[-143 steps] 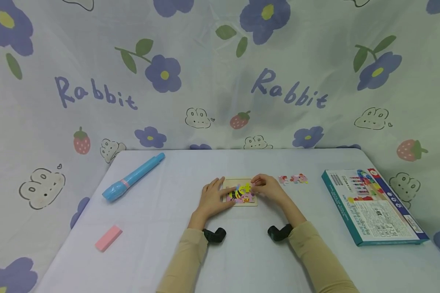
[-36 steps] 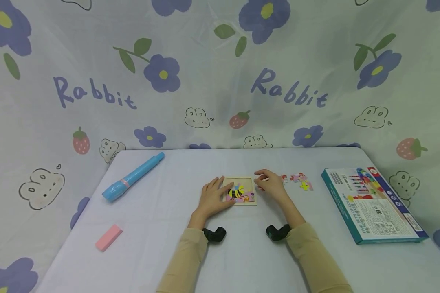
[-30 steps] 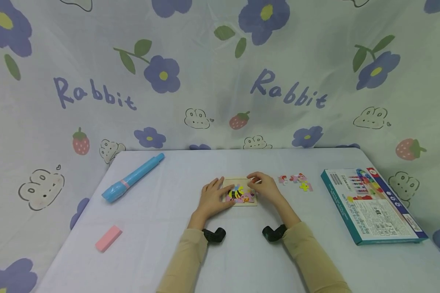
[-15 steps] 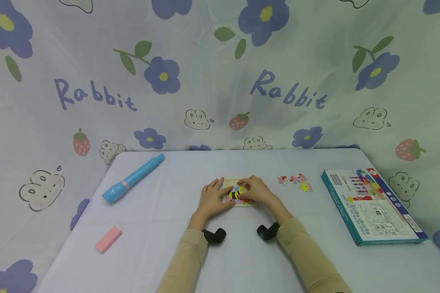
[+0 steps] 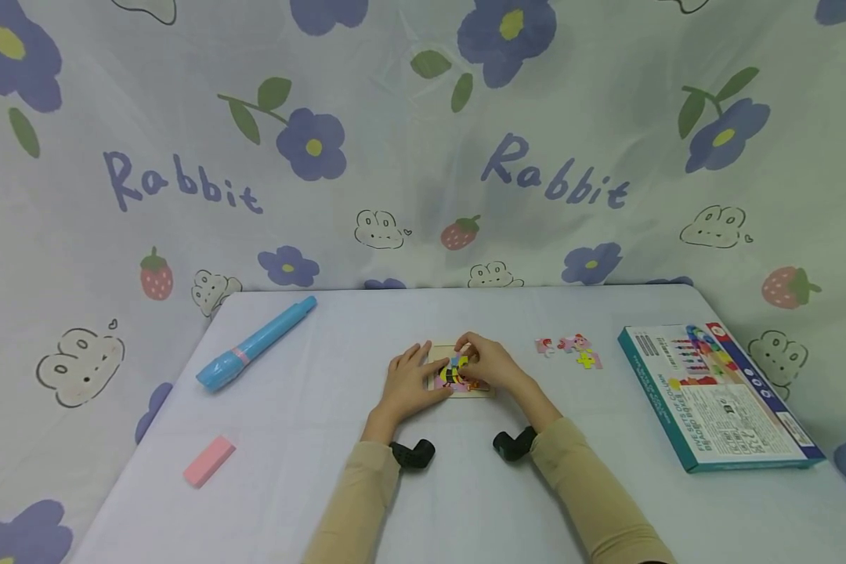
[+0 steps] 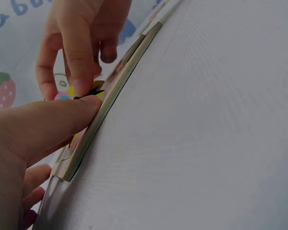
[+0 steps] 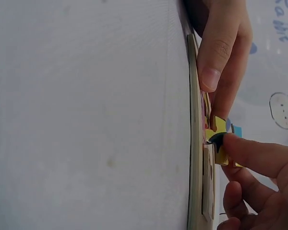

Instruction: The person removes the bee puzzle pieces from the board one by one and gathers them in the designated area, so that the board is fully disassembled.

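The left hand is bracing the board on the table: its fingers are lying loosely extended along the left side, not curling round anything, and the thumb is reaching over the bee picture, presumably steadying board and pieces against a sideways push. The right hand is pinching a yellow, black and blue piece between thumb and fingers, holding it tilted just over the board, a grip that is probably leaving its lower edge free for lining up. Loose pieces are lying to the right of the board, near the right hand, likely within easy reach. The right hand is covering much of the board's upper right in the head view, so the gap beneath is not showing. Whether the piece's edge is touching its neighbours is hard to tell, and the loose pieces' pictures are appearing too small to read clearly.
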Demonstrator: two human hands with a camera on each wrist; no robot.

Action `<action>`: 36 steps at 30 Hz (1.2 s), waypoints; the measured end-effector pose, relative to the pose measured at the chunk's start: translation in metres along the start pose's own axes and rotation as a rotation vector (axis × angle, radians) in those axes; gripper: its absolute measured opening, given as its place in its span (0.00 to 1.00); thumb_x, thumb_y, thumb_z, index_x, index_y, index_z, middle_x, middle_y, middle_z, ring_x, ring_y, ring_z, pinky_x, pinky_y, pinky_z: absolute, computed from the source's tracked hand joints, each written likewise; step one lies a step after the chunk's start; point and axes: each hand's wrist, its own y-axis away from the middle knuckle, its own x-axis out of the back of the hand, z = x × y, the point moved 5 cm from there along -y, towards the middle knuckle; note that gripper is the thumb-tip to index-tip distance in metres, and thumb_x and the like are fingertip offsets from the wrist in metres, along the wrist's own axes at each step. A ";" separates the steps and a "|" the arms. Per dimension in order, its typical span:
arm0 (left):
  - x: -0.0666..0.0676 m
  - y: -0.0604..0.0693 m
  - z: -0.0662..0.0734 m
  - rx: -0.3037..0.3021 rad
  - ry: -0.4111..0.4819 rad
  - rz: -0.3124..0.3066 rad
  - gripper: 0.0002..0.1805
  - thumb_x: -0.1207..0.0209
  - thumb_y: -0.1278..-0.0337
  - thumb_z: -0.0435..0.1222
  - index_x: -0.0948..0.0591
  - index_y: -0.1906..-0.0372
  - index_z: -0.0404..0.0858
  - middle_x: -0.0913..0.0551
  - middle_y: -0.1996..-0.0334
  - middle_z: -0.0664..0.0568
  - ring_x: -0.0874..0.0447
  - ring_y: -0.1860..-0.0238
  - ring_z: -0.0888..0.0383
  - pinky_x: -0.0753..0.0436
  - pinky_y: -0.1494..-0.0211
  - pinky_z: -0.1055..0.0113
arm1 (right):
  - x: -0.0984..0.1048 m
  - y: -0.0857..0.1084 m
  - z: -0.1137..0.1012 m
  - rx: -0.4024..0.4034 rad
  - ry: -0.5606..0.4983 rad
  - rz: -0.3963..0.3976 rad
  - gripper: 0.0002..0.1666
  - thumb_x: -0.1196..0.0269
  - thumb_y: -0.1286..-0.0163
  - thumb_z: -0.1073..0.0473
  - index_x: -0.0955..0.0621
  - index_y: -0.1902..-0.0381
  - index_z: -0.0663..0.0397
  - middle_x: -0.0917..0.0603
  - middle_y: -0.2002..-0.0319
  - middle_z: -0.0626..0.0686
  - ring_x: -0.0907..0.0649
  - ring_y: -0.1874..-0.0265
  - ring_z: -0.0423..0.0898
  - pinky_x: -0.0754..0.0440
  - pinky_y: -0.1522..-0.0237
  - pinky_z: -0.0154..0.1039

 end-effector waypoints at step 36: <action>0.000 0.002 0.000 0.010 0.025 0.001 0.32 0.42 0.52 0.58 0.25 0.40 0.51 0.41 0.31 0.46 0.49 0.30 0.47 0.46 0.34 0.47 | 0.066 0.043 0.063 -0.225 -0.331 0.182 0.26 0.38 0.38 0.63 0.28 0.41 0.56 0.26 0.59 0.59 0.21 0.69 0.46 0.19 0.66 0.36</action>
